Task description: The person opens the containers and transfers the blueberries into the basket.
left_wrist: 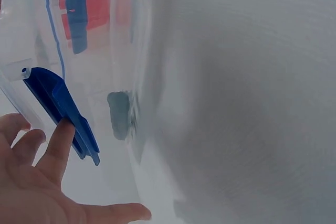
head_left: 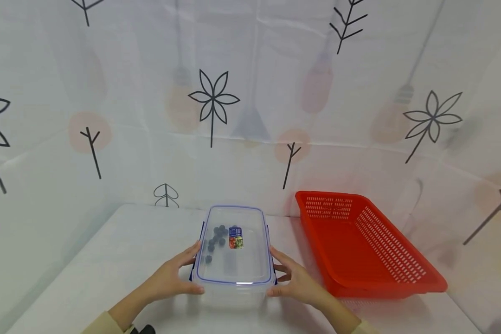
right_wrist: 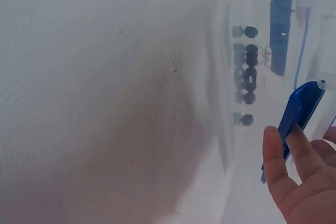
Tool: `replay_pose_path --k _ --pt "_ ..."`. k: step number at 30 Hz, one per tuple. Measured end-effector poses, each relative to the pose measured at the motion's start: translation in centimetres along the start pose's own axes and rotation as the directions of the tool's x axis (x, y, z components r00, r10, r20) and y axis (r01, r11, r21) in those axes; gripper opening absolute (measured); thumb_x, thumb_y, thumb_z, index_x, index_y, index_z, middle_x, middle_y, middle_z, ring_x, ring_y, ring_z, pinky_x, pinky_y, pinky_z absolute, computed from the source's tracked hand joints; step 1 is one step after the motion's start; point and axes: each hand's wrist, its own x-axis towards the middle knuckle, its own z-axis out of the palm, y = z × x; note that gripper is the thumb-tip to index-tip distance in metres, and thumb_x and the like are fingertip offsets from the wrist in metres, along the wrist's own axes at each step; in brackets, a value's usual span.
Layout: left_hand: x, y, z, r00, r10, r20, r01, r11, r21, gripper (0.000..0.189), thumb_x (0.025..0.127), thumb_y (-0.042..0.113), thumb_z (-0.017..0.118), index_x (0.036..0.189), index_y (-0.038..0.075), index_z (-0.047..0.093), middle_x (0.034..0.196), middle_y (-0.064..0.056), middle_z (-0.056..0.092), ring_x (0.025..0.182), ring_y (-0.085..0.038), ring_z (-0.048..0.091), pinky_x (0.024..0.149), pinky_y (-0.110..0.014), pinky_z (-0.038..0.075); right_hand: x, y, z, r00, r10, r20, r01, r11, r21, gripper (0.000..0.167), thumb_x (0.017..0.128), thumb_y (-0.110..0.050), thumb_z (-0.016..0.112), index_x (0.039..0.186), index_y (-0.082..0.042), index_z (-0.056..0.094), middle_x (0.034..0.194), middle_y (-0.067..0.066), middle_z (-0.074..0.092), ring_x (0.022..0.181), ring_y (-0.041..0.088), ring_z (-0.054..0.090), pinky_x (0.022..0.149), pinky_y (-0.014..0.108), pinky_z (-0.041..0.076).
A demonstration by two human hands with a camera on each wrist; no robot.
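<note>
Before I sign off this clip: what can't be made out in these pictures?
Head: label print, too small to read.
Head: dark object by the left sleeve, cut off by the bottom edge.
Left wrist: grey-green shape, blurred through the container wall.
Right wrist: right hand, cropped by right and bottom edges.

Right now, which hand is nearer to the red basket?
The right hand. It is at the right side of the plastic box, between box and basket. The left hand is at the box's opposite side, farther from the basket.
</note>
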Motion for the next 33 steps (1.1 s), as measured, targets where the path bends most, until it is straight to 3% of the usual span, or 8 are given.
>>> replay_pose_path --k 6,17,23,27,33 --pt "0.0 0.0 -0.1 1.000 -0.011 0.019 0.012 1.000 -0.013 0.106 0.066 0.045 0.081 0.149 0.017 0.022 0.151 -0.006 0.019 0.123 -0.031 0.045 0.100 -0.066 0.023 -0.1 0.0 0.0 1.000 -0.007 0.008 0.007 1.000 0.003 0.096 0.070 -0.028 0.081 0.148 -0.017 0.025 0.151 0.011 0.022 0.118 0.036 0.049 0.084 0.031 0.052" --pt "-0.1 0.0 0.0 1.000 0.022 0.010 -0.021 0.999 -0.048 0.106 0.068 0.044 0.080 0.150 0.020 0.016 0.152 -0.007 0.016 0.121 -0.033 0.047 0.098 -0.064 0.028 0.0 -0.2 -0.1 1.000 -0.028 -0.010 0.027 0.999 -0.028 0.100 0.068 -0.029 0.081 0.148 -0.017 0.023 0.152 0.012 0.018 0.113 0.039 0.052 0.084 0.038 0.052" --pt "0.0 0.3 -0.5 1.000 0.009 0.012 -0.008 0.997 -0.074 0.104 0.070 0.038 0.080 0.150 0.020 0.016 0.152 -0.012 0.016 0.118 -0.036 0.048 0.093 -0.066 0.033 0.3 -0.8 -0.5 0.999 -0.032 -0.012 0.032 0.999 -0.029 0.097 0.069 -0.026 0.082 0.148 -0.015 0.025 0.151 0.016 0.019 0.106 0.037 0.057 0.079 0.034 0.054" --pt "0.2 0.7 -0.9 1.000 0.018 -0.008 -0.018 0.999 -0.046 0.103 0.069 0.037 0.081 0.149 0.017 0.019 0.151 -0.012 0.020 0.120 -0.037 0.046 0.094 -0.067 0.031 0.4 -1.2 -0.6 0.999 -0.020 -0.028 0.018 0.998 -0.059 0.094 0.070 -0.027 0.081 0.147 -0.014 0.028 0.149 0.016 0.024 0.107 0.035 0.055 0.074 0.031 0.054" --pt "0.4 1.1 -1.4 0.998 -0.002 -0.059 0.004 1.000 0.024 0.103 0.066 0.040 0.082 0.148 0.018 0.024 0.149 -0.009 0.024 0.132 -0.039 0.027 0.102 -0.062 0.024 0.7 -1.6 -0.6 0.997 -0.055 -0.053 0.049 0.993 -0.109 0.094 0.068 -0.026 0.082 0.146 -0.011 0.031 0.147 0.012 0.031 0.124 0.036 0.040 0.092 0.048 0.046"
